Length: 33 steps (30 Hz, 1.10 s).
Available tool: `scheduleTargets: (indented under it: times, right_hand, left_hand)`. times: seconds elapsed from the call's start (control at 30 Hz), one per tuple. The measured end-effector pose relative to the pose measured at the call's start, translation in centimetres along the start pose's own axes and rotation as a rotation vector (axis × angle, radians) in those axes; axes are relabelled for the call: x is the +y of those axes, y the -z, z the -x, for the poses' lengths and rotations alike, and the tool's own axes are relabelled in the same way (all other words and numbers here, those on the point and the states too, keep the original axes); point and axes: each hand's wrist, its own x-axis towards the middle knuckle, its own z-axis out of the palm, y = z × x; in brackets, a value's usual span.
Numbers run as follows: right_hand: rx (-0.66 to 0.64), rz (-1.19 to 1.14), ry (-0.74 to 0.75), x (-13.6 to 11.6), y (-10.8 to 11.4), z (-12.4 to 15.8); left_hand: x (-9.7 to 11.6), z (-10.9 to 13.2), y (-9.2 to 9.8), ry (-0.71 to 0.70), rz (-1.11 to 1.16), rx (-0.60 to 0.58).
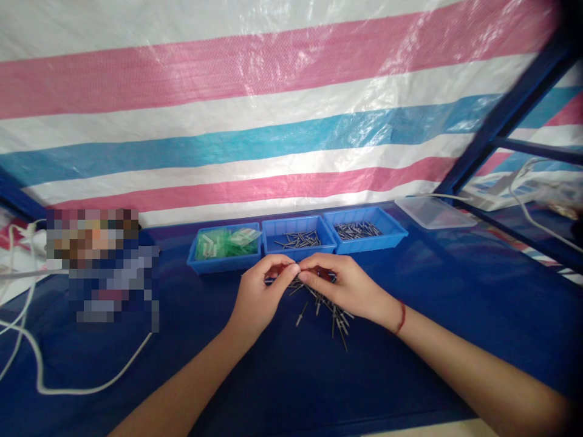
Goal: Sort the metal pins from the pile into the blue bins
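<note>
My left hand and my right hand meet fingertip to fingertip over the table, both closed in a pinch. Whatever lies between the fingertips is too small and too covered to make out. Just below and behind the fingers is a loose pile of blind rivets, thin metal pins with lighter sleeves, partly hidden by my right hand. One rivet lies a little apart at the pile's left. Beyond my hands stand a blue bin and another blue bin, each holding more metal rivets.
A third blue bin at the left holds green and clear packets. A clear plastic lid lies at the back right. White cables run across the left of the blue table. Striped sheeting hangs behind.
</note>
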Motion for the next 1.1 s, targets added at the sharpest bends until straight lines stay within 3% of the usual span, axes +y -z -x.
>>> scheduleTargets:
  times: [0.47, 0.7, 0.8, 1.0, 1.1]
  right_hand:
    - [0.117, -0.087, -0.049, 0.2, 0.5, -0.1]
    - [0.120, -0.029, 0.002, 0.1, 0.9, -0.2]
    - [0.259, 0.025, -0.010, 1.0, 2.2, -0.6]
    - [0.662, 0.272, -0.110, 3.6, 7.0, -1.2]
    - [0.694, 0.551, -0.148, 4.8, 8.5, -1.2]
  left_hand:
    - [-0.3, -0.1, 0.3, -0.058, -0.215, -0.005]
    - [-0.1, 0.1, 0.2, -0.101, -0.321, -0.097]
    - [0.4, 0.4, 0.2, -0.162, -0.449, -0.159]
    - [0.6, 1.0, 0.5, -0.291, -0.669, -0.525]
    - [0.2, 0.9, 0.7, -0.311, -0.696, -0.592]
